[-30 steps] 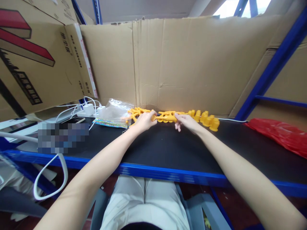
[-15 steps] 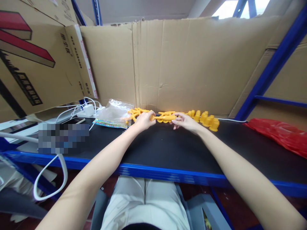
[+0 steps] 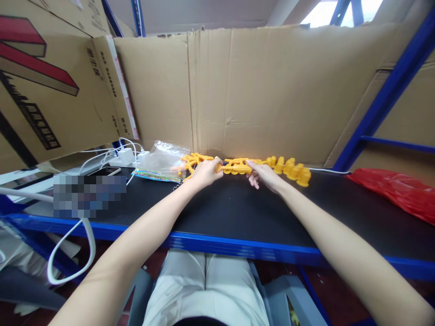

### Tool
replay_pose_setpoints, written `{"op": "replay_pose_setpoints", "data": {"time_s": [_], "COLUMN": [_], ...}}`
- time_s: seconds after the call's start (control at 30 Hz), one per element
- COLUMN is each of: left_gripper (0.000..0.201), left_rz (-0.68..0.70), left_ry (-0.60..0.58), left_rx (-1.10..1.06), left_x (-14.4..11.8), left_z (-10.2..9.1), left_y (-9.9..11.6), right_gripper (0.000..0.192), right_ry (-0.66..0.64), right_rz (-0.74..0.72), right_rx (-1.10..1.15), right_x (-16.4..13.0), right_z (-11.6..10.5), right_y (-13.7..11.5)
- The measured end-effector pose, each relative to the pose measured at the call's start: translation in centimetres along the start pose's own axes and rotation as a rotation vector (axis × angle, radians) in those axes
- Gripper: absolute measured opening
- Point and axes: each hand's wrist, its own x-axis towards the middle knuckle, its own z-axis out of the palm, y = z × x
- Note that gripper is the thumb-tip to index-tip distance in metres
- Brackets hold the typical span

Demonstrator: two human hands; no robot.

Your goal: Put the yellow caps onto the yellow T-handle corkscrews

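Note:
My left hand [image 3: 208, 173] is closed around a yellow plastic piece, whose rounded end shows at the thumb. Between my hands is a long yellow plastic part [image 3: 238, 168] with rounded bumps along its lower side. Its right end lies at the fingers of my right hand [image 3: 264, 174], thumb and forefinger against it and the other fingers curled below. Behind it are yellow branched pieces [image 3: 234, 160]; more branched pieces [image 3: 195, 158] lie beyond my left hand. Several yellow cup-like pieces [image 3: 295, 171] stand in a row right of my right hand.
A clear plastic bag [image 3: 163, 158] lies on the black tabletop [image 3: 234, 213], left of the yellow pieces. White cables and chargers [image 3: 125, 156] and a phone [image 3: 103, 171] are farther left. Red plastic [image 3: 390, 185] lies at right. A cardboard wall [image 3: 272, 95] closes off the back.
My right hand has shifted slightly, its forefinger reaching higher and its lower fingers curling. My left hand has turned a little. The row of cup-like pieces has stayed put.

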Motion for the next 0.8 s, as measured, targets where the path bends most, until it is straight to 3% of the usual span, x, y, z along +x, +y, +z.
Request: {"op": "replay_pose_setpoints", "data": {"time_s": [0.13,0.27,0.37,0.43,0.6,0.8], "left_gripper": [0.028,0.026,0.027,0.028,0.030,0.029], "left_rz": [-0.028,-0.078,-0.095,-0.091,-0.048,0.004], "left_ry": [-0.007,-0.027,-0.032,-0.032,-0.023,-0.004], "left_rx": [-0.049,-0.081,-0.076,-0.062,-0.002,0.021], "left_x": [0.07,0.27,0.32,0.27,0.06,0.00], "left_z": [-0.04,-0.01,-0.05,-0.12,-0.35,-0.08], "left_y": [-0.01,-0.33,-0.46,-0.40,0.01,0.05], "right_gripper": [0.059,0.048,0.059,0.057,0.042,0.043], "right_ry": [0.018,-0.035,-0.054,-0.049,-0.058,-0.025], "right_rz": [0.018,-0.093,-0.175,-0.195,-0.184,-0.111], "right_rx": [0.008,0.039,0.047,0.027,-0.025,0.052], "right_x": [-0.10,-0.04,0.04,0.00,-0.35,-0.05], "right_z": [0.12,-0.28,-0.50,-0.54,-0.40,0.06], "right_y": [-0.28,-0.13,0.12,0.15,-0.13,0.21]}}
